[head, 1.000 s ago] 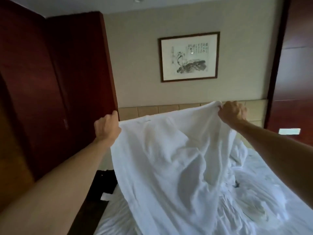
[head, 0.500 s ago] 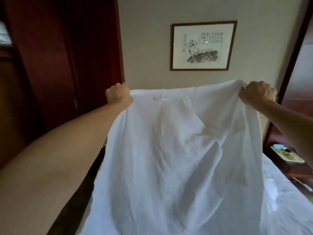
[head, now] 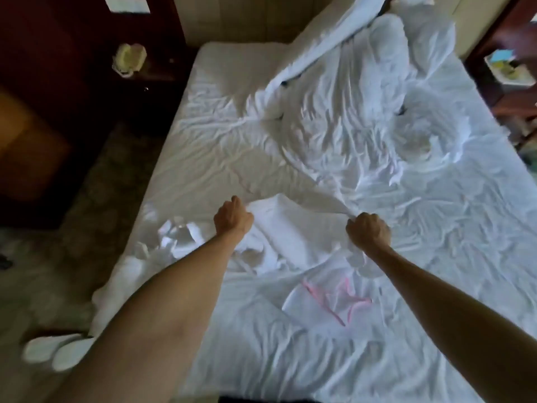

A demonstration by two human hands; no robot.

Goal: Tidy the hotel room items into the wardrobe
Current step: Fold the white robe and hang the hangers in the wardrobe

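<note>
A white waffle-weave garment, perhaps a bathrobe (head: 293,228), lies spread on the rumpled white bed (head: 203,146). My left hand (head: 233,220) is closed on its upper left edge and my right hand (head: 367,232) is closed on its upper right edge, both low against the mattress. The lower part of the garment bunches between my forearms. Just below it lies a clear bag with pink strings (head: 331,301). The wardrobe is not in view.
A crumpled white duvet (head: 363,97) covers the far half of the bed. A dark bedside table with a phone (head: 129,58) stands at the far left; another table (head: 511,71) is at the right. White slippers (head: 55,350) lie on the patterned carpet at the left.
Both hands have come down from chest height, where they held the garment up against the wall, and laid it on the bed. My view has tipped down to the mattress.
</note>
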